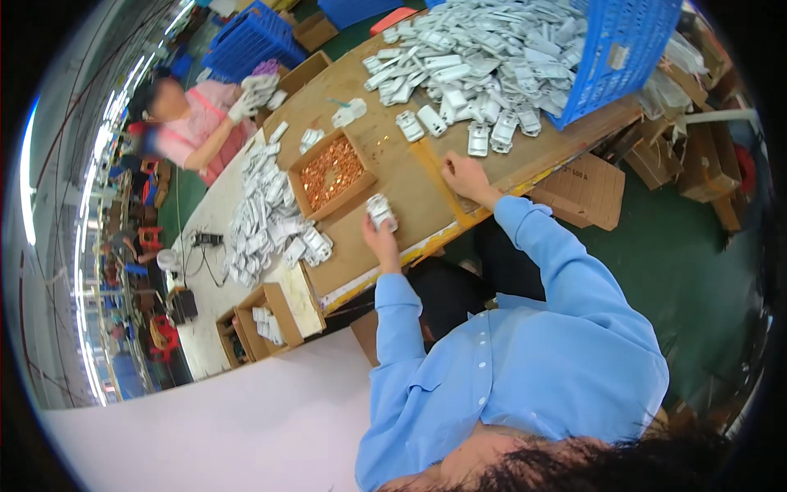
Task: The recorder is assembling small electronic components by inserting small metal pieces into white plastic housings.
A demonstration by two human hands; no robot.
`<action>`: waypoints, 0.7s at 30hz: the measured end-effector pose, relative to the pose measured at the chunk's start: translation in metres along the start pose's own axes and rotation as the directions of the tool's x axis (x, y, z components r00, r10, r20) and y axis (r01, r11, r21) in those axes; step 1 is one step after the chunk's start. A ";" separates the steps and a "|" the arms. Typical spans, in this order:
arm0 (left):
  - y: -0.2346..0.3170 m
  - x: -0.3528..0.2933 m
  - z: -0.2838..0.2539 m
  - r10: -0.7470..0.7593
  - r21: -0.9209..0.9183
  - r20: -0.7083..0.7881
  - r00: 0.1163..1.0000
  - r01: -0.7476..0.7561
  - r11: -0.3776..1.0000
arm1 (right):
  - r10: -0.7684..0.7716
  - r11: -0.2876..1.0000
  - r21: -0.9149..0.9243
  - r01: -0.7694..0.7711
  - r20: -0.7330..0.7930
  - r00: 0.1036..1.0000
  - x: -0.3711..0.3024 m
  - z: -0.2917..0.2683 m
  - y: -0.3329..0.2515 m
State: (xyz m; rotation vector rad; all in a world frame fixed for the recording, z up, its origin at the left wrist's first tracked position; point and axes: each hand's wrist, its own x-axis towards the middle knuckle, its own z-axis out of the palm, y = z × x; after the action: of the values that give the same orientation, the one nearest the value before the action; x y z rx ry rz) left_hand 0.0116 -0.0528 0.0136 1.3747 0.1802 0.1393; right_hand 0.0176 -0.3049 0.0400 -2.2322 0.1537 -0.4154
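My left hand (380, 241) grips a white plastic housing (380, 211) and holds it up over the brown table top (414, 193). To the right, my right hand (466, 178) is low over the table with its fingers curled together; whatever they pinch, if anything, is too small to make out. Beyond the left hand sits a cardboard tray (351, 195) filled with small copper-coloured metal pieces (329, 170). Several loose white housings (478, 139) lie beyond my right hand, at the near edge of a large heap (492, 57) of the same parts.
A blue plastic crate (615, 61) stands at the heap's right side. Another pile of white parts (261, 215) covers the table's left side, near open cardboard boxes (283, 316). Across the table, a gloved person (201, 123) handles white parts. A cardboard carton (582, 193) is beside the table's right edge.
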 end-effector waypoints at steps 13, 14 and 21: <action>0.003 -0.011 0.048 -0.029 0.083 0.312 0.950 0.003 0.997 | -0.319 0.944 0.166 0.287 0.224 0.921 -0.010 0.015 -0.053; 0.004 -0.015 0.052 -0.015 0.094 0.309 0.951 -0.015 0.995 | -0.368 0.929 0.148 0.340 0.260 0.893 -0.008 0.017 -0.053; -0.007 -0.019 0.055 0.040 0.170 0.271 0.962 -0.088 0.981 | -0.403 0.910 0.051 0.412 0.339 0.850 -0.007 0.023 -0.049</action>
State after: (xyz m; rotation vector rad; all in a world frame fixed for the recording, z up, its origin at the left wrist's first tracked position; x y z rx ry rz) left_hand 0.0040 -0.1107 0.0174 1.5663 -0.0801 -0.0101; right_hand 0.0174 -0.2552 0.0618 -2.3183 -0.5149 -0.2387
